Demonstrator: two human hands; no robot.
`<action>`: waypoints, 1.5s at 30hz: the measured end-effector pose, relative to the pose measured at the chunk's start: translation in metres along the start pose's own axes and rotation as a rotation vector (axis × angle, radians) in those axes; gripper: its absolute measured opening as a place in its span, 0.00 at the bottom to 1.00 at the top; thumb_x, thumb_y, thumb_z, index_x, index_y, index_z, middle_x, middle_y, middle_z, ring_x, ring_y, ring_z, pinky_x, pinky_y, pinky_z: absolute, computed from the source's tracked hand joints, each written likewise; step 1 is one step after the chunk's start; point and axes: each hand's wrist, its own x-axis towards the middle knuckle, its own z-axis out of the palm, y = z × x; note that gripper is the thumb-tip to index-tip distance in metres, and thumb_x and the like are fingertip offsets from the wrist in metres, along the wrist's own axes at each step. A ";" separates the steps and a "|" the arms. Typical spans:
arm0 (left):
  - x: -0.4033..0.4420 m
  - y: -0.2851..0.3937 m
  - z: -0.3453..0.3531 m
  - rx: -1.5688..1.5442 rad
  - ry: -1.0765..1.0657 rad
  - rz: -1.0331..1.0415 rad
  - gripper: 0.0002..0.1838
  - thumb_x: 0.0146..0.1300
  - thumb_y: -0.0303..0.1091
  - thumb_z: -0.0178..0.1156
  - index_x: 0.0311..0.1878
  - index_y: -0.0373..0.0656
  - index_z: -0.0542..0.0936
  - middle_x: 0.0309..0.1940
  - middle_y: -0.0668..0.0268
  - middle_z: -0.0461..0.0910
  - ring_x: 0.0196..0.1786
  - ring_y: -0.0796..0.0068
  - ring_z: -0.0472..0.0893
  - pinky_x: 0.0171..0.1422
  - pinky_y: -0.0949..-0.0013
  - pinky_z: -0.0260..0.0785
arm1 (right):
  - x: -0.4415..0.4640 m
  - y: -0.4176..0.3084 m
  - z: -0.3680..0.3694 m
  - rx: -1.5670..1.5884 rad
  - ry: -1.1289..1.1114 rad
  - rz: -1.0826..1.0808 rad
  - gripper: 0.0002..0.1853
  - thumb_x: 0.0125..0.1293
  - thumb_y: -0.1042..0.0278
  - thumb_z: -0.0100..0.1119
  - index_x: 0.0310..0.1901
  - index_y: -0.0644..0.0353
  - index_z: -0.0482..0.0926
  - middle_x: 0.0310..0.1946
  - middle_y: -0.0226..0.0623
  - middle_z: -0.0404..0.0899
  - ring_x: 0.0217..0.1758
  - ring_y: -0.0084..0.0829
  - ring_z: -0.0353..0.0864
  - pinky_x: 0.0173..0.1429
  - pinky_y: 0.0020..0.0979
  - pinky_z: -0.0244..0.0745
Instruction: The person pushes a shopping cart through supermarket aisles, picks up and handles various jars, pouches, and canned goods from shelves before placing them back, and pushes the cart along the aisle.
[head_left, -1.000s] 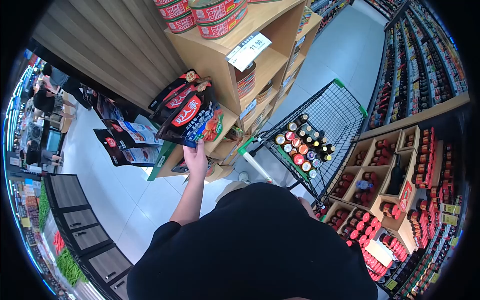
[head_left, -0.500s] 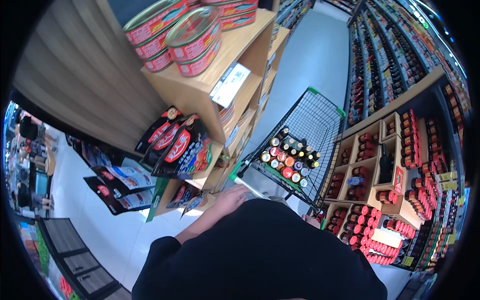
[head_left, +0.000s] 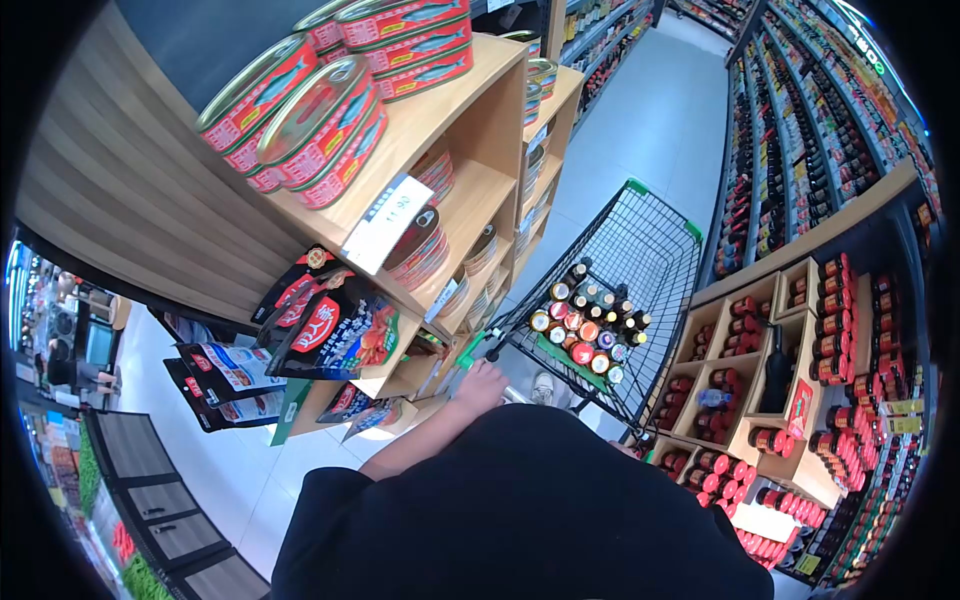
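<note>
My left hand [head_left: 483, 385] is closed round the bar handle of a black wire shopping cart [head_left: 640, 235] with green corners. A little of the handle [head_left: 514, 394] shows beside my fingers. Only a sliver of my right hand [head_left: 624, 448] shows, at the handle's other end; my dark shirt hides the rest, so its fingers cannot be made out. In the near part of the cart stand several jars and bottles [head_left: 582, 353] with white, red and orange lids and dark caps.
At left, a wooden shelf [head_left: 455, 85] bears red oval fish cans [head_left: 330, 130], with a price card [head_left: 388, 222] and black food pouches [head_left: 335, 325]. Red-lidded jars [head_left: 715, 480] fill wooden crates close on the cart's right. Ahead runs a pale aisle floor [head_left: 630, 120] between stocked shelves.
My left hand has shifted slightly up and right, and its fingers now wrap the handle. The fish-can shelf has come nearer as the view moved; the jars stay in the cart.
</note>
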 end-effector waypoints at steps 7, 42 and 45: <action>0.046 0.025 -0.044 -0.014 -0.065 -0.076 0.27 0.54 0.39 0.68 0.59 0.45 0.77 0.57 0.57 0.77 0.70 0.56 0.69 0.75 0.45 0.57 | 0.088 0.023 -0.036 0.073 -0.116 -0.242 0.24 0.74 0.47 0.43 0.38 0.55 0.85 0.33 0.50 0.85 0.41 0.54 0.84 0.47 0.52 0.77; -0.091 -0.081 -0.398 -0.255 1.816 -0.342 0.26 0.53 0.20 0.76 0.51 0.37 0.72 0.50 0.60 0.76 0.55 0.73 0.78 0.59 0.70 0.74 | 0.233 -0.115 -0.061 0.048 -0.300 -0.724 0.32 0.57 0.49 0.72 0.57 0.57 0.69 0.40 0.43 0.82 0.43 0.48 0.84 0.45 0.46 0.79; -0.108 -0.043 -0.402 -0.588 1.782 -0.110 0.26 0.55 0.15 0.71 0.54 0.38 0.70 0.52 0.58 0.76 0.53 0.69 0.80 0.62 0.67 0.73 | 0.218 -0.133 -0.081 0.171 -0.022 -0.917 0.36 0.56 0.56 0.73 0.63 0.60 0.67 0.50 0.49 0.78 0.51 0.49 0.82 0.49 0.45 0.79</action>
